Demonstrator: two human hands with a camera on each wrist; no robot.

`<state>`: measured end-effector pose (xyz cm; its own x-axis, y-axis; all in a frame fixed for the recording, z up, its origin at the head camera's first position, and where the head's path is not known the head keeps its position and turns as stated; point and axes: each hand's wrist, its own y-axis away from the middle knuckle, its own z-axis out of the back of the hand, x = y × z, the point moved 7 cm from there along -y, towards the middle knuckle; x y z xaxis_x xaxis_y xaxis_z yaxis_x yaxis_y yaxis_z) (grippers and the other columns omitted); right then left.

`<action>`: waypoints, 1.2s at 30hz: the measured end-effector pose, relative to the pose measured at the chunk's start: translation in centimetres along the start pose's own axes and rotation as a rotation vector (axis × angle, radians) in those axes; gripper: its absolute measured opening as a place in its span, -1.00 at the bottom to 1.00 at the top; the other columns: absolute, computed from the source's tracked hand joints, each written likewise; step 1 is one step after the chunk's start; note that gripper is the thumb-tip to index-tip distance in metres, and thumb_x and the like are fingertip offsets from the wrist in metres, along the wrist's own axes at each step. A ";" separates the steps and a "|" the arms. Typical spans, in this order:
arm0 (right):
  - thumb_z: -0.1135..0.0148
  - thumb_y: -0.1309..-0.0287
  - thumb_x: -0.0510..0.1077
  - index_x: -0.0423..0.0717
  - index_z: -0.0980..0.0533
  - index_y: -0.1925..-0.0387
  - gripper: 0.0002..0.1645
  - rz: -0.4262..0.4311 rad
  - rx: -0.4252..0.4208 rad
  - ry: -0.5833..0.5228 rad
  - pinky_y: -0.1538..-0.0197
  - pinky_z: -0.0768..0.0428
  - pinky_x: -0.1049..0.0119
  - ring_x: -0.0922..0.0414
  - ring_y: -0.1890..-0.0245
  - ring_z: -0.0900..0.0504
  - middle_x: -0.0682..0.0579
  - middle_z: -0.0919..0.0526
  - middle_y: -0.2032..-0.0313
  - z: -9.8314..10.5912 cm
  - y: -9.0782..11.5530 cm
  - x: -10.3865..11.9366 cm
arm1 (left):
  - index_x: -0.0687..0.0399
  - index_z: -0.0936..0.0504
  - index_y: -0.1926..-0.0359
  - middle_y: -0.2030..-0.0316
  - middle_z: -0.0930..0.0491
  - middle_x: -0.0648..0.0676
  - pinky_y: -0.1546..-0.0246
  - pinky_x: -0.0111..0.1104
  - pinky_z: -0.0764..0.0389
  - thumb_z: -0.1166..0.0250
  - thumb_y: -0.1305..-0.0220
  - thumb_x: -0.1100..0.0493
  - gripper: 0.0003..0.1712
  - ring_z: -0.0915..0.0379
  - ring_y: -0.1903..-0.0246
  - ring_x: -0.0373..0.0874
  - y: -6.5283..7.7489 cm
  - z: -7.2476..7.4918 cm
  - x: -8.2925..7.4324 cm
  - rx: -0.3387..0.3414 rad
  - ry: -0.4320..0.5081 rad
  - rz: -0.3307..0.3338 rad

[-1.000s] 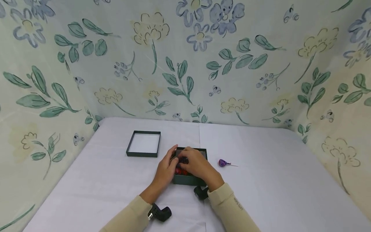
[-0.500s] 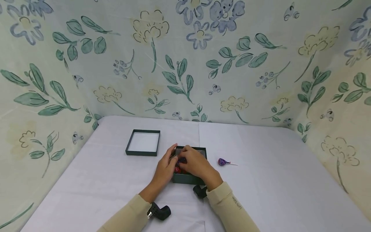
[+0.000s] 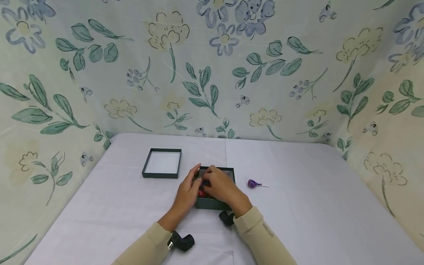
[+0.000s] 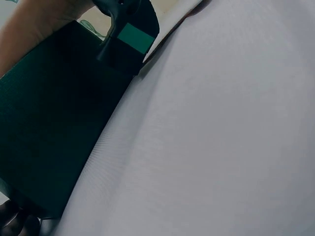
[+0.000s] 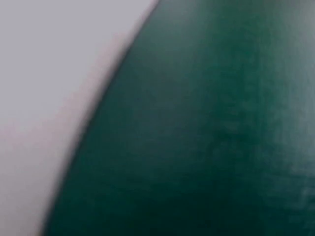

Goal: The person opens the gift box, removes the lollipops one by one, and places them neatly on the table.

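A dark green open box (image 3: 213, 204) stands on the white table in front of me. My left hand (image 3: 186, 191) holds its left wall; in the left wrist view some fingers (image 4: 17, 221) show at the bottom left corner, beside the box (image 4: 54, 113). Reaching inside, my right hand (image 3: 222, 187) pinches a dark-wrapped lollipop (image 3: 206, 183), mostly covered by the fingers. Red-wrapped candy (image 3: 201, 193) lies in the box near the front left. Only the green box side (image 5: 197, 123) fills the right wrist view, blurred.
Back left on the table lies the box lid (image 3: 162, 175), inside up, white within a green rim. A purple-wrapped lollipop (image 3: 252, 183) with a white stick lies right of the box. Floral cloth (image 3: 198, 92) hangs around the table's back and sides.
The whole head view has shifted slightly. My right fingers have moved a little within the box and cover more of the red candy; the left hand keeps its place.
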<state>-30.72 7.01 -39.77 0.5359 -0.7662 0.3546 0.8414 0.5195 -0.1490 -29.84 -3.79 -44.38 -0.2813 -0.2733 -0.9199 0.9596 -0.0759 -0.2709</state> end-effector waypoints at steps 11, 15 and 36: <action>-0.35 -0.10 -0.13 -0.08 -0.67 0.20 -0.79 0.009 -0.003 0.054 0.17 -0.58 0.24 0.13 0.23 -0.50 0.03 -0.54 0.20 -0.1 -0.1 -0.1 | -0.26 -0.25 -0.41 -0.30 -0.37 0.06 -0.25 -0.08 -0.33 0.04 -0.44 0.16 -0.45 -0.32 -0.26 -0.08 0.0 -0.1 0.3 0.008 -0.006 0.040; -0.34 -0.11 -0.11 -0.07 -0.67 0.14 -0.74 0.006 0.027 0.079 0.15 -0.57 0.21 0.12 0.21 -0.51 0.03 -0.57 0.20 -0.3 -0.4 -0.2 | -0.24 -0.25 -0.41 -0.30 -0.37 0.05 -0.26 -0.07 -0.32 0.05 -0.44 0.17 -0.45 -0.32 -0.26 -0.07 -0.1 0.0 0.2 0.003 -0.007 0.039; -0.41 -0.01 -0.18 -0.04 -0.53 0.23 -0.73 0.069 -0.027 0.012 0.24 -0.56 0.32 0.20 0.31 -0.49 0.11 -0.54 0.32 0.4 -0.4 0.0 | -0.30 -0.24 -0.41 -0.30 -0.37 0.03 -0.26 -0.10 -0.32 0.05 -0.43 0.16 -0.43 -0.32 -0.26 -0.09 -0.2 0.0 0.0 0.006 -0.011 0.023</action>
<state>-31.11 6.96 -39.29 0.5934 -0.7336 0.3312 0.8038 0.5610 -0.1977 -30.04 -3.80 -44.32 -0.2594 -0.2860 -0.9225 0.9658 -0.0749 -0.2483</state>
